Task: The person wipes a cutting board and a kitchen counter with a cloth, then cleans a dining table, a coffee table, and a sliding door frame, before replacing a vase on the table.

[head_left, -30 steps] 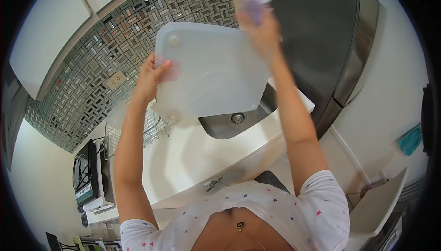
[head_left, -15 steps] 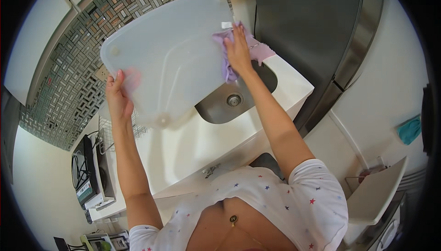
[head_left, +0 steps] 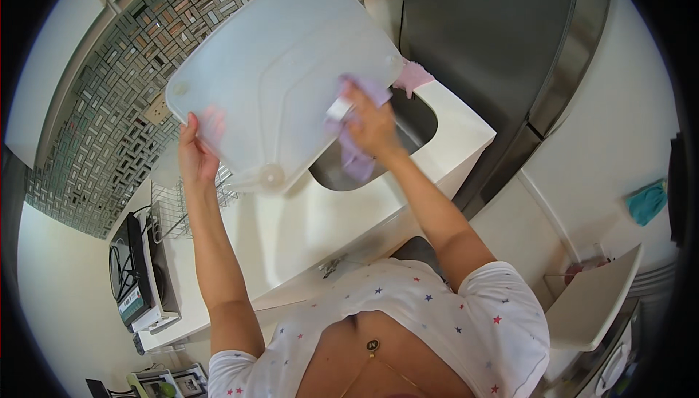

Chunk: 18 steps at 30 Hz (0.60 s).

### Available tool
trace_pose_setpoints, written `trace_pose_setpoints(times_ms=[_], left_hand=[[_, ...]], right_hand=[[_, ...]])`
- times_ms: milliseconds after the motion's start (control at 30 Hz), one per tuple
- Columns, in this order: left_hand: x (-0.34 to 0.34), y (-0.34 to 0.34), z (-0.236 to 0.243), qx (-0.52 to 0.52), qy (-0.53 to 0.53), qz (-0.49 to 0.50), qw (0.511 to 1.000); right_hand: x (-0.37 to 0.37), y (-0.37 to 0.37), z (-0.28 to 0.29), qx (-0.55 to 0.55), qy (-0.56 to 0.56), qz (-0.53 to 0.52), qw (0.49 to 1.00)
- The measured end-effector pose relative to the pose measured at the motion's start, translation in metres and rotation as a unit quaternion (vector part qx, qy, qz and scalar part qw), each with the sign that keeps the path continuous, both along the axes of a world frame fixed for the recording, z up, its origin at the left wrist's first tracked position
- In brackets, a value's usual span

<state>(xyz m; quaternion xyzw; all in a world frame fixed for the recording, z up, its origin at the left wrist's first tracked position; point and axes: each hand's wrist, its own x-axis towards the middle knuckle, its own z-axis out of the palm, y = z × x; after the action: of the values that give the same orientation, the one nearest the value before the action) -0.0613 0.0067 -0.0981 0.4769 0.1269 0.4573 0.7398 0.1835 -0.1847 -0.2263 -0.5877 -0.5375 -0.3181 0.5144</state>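
The right hand point(head_left: 375, 125) is closed round a bunched lilac cloth point(head_left: 357, 154), pressed flat against a big white cutting board point(head_left: 284, 70). The board's lower left edge is pinched by the left hand point(head_left: 195, 152). Just behind the right fingers a sink point(head_left: 415, 118) is sunk into the white counter point(head_left: 306, 231); 1 wire rack point(head_left: 175, 205) sits below the left fingers.

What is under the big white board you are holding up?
Under the white board sits the sink in the white counter, with a wire rack beside it. The board and purple cloth cover much of the sink's inside.
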Motion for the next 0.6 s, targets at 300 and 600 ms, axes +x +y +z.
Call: trace_pose_setpoints(times_ms=[300,600], left_hand=[[-0.023,-0.008,-0.003,0.048,-0.060,0.025,0.997],[-0.031,-0.053,-0.011,0.203,0.002,0.090,0.975]], right_hand=[[0.046,-0.024,0.089,0.098,0.165,-0.142,0.971],[0.049,-0.016,0.160,0.271,0.289,-0.008,0.918]])
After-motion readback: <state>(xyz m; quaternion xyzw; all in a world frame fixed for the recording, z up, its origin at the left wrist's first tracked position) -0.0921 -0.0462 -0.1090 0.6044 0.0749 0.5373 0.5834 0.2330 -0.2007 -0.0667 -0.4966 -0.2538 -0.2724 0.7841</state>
